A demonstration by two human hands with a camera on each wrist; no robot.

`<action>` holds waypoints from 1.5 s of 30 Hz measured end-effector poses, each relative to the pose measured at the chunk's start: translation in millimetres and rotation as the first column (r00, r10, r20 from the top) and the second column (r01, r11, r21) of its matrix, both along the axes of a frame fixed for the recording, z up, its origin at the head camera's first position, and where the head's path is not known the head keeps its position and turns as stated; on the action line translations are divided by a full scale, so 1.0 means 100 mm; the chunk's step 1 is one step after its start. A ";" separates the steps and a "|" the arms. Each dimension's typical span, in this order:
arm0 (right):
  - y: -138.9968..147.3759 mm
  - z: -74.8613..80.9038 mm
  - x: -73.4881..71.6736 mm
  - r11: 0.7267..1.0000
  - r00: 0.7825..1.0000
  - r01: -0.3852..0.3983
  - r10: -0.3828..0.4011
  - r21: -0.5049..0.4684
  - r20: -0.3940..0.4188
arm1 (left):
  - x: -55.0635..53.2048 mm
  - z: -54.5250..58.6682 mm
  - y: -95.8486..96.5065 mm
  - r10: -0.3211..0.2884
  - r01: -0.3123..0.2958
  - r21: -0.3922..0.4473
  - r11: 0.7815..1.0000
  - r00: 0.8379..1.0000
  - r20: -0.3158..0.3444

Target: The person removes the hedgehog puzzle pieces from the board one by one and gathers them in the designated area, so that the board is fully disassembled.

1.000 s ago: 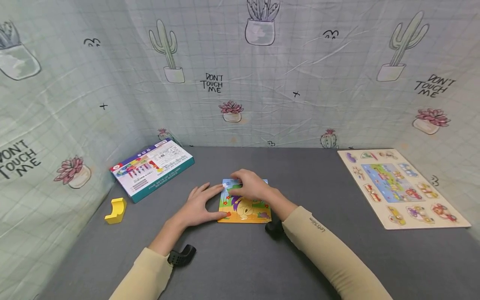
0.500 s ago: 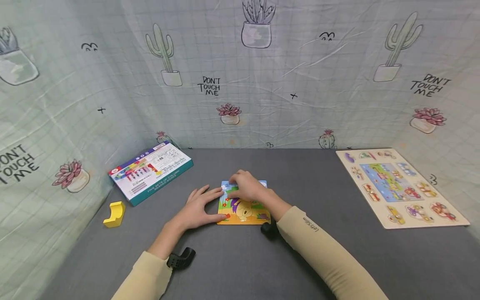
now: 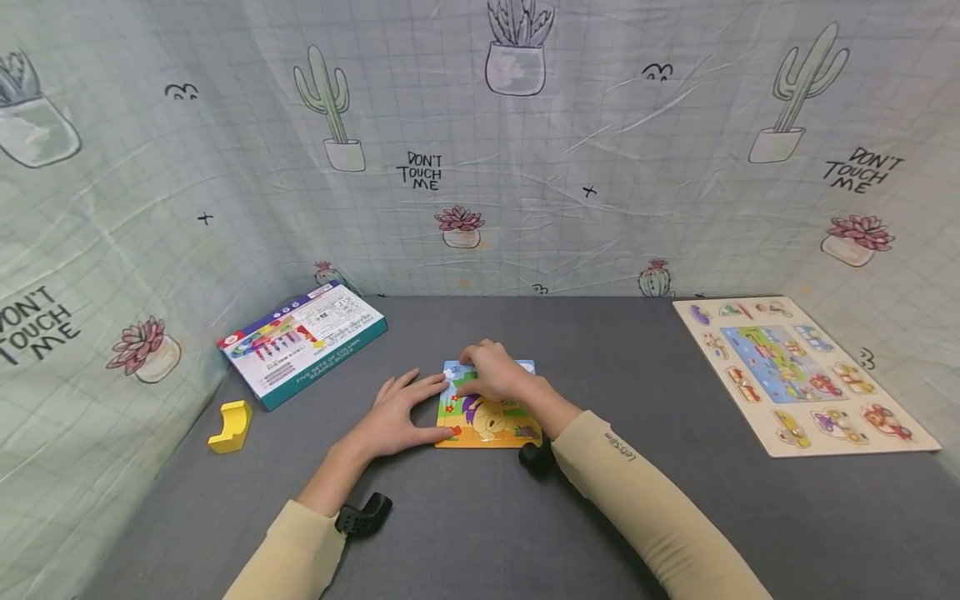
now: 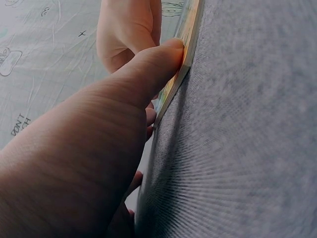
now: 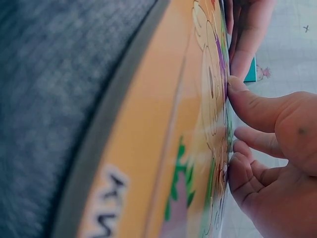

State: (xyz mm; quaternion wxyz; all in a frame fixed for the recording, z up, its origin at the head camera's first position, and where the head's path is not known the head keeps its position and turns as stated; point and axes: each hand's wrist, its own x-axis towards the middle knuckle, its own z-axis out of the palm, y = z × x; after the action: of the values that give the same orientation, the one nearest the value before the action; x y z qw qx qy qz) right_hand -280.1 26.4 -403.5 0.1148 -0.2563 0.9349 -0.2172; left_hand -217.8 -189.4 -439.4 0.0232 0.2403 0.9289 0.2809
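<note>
A small square picture puzzle (image 3: 491, 429) lies flat on the grey table in the head view, with a yellow animal on an orange, green and blue ground. My left hand (image 3: 397, 421) reaches in from its left, fingers straight and spread. The thumb rests on the puzzle's front left corner, while the fingertips lie near its upper left edge. Over the upper part is my right hand (image 3: 497, 372), thumb and bent fingers touching the picture surface (image 5: 193, 99) in the right wrist view. I cannot tell whether it pinches a piece. The right hand hides part of the picture.
A flat cardboard box (image 3: 307, 342) lies at the back left, with a yellow curved block (image 3: 231, 427) in front of it. On the right lies a wooden peg-style puzzle board (image 3: 738, 433) with several pictures. A patterned cloth (image 3: 525, 242) hangs behind the table.
The view has shifted slightly. My right forearm has moved a little to the left, while both hands stay at the same places on the puzzle.
</note>
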 end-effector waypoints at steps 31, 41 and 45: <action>0.09 -0.07 -0.03 0.955 0.999 0.008 0.006 -0.295 0.045 | -0.02 -0.04 -0.01 -0.003 0.003 -0.003 1.000 1.000 -0.010; 0.14 -0.04 -0.04 0.922 0.998 -0.017 0.039 -0.387 0.051 | -0.01 -0.04 0.00 -0.006 0.006 0.009 1.000 1.000 -0.009; 0.15 -0.03 -0.05 0.909 0.996 -0.001 0.038 -0.416 0.080 | -0.01 -0.04 -0.01 -0.007 0.007 0.008 1.000 1.000 -0.011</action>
State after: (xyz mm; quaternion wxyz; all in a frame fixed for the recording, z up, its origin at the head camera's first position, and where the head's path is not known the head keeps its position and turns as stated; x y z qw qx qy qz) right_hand -285.1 41.5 -406.4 0.1001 -0.2745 0.8589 -0.4207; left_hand -219.2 -190.4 -443.6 0.0183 0.2451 0.9270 0.2835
